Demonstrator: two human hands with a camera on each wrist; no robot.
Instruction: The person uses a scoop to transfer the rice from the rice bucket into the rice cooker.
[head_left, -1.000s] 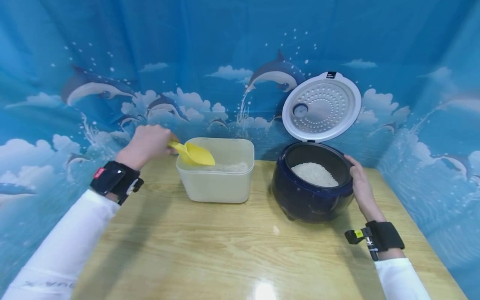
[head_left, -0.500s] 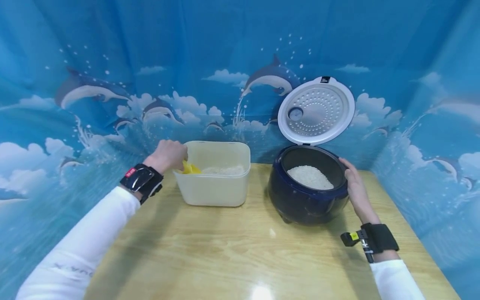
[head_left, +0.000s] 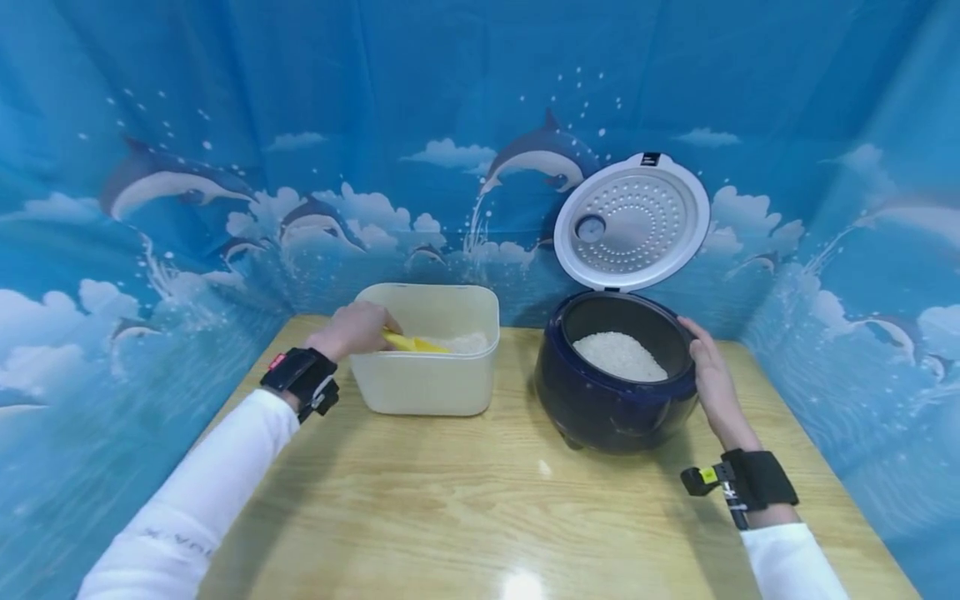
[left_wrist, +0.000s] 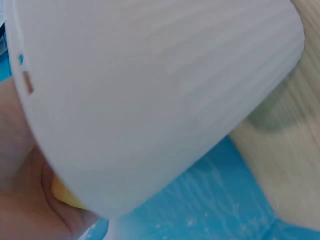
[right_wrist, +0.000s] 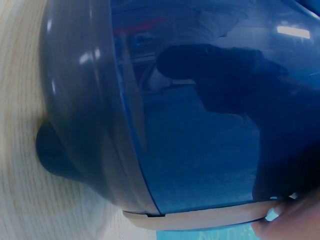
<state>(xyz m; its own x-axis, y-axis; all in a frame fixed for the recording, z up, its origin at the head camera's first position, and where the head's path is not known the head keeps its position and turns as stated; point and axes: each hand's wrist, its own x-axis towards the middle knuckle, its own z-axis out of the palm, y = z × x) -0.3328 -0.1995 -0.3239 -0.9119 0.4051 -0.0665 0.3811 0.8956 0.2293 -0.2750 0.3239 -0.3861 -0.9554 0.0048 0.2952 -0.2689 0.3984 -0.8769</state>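
One yellow scoop (head_left: 412, 342), gripped by its handle in the left hand (head_left: 358, 327), has come down over the past second from above the bin (head_left: 423, 387) to inside it, so it now seems to be working at the rice (head_left: 472, 342) there. It extends rightward from that hand's fingers; the right hand (head_left: 712, 371), fingers extended, rests against the cooker (head_left: 615, 425), well apart from the scoop.

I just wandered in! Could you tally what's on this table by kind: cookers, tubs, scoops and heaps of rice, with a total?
Rice cooker: 1, dark blue and open
Tub: 1, off-white
Scoop: 1, yellow, dipping into the tub
Heaps of rice: 2, the rice in the cooker and the rice in the tub
Total: 5
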